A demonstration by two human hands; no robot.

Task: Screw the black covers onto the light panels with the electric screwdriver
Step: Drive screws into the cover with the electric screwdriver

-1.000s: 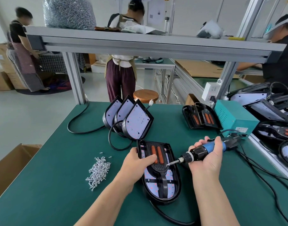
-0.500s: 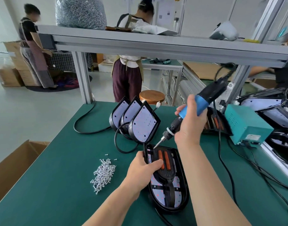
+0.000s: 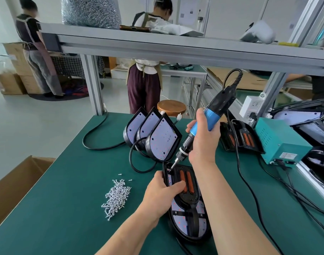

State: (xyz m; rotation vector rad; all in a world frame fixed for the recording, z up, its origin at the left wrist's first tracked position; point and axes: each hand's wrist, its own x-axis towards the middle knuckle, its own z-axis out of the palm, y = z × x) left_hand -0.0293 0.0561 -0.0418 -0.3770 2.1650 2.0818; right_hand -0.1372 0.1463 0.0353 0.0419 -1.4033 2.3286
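A light panel (image 3: 183, 222) lies flat on the green table (image 3: 65, 208) in front of me, with a black cover (image 3: 191, 198) carrying two orange strips on top of it. My left hand (image 3: 162, 193) grips the panel's left edge, thumb pressing on the cover. In my right hand (image 3: 203, 140) I hold the blue and black electric screwdriver (image 3: 210, 116) tilted nearly upright. Its bit touches the cover's far left corner. A heap of small silver screws (image 3: 117, 196) lies to the left.
Three more light panels (image 3: 154, 135) lean together behind the work. Black covers (image 3: 244, 138) and a teal power box (image 3: 280, 138) sit at the right, with cables trailing across the table. A cardboard box (image 3: 14, 184) stands left of the table. People work in the background.
My right hand swung the screwdriver from lying sideways at the cover's middle to nearly upright, then lowered its bit onto the far left corner. My left hand stayed on the panel.
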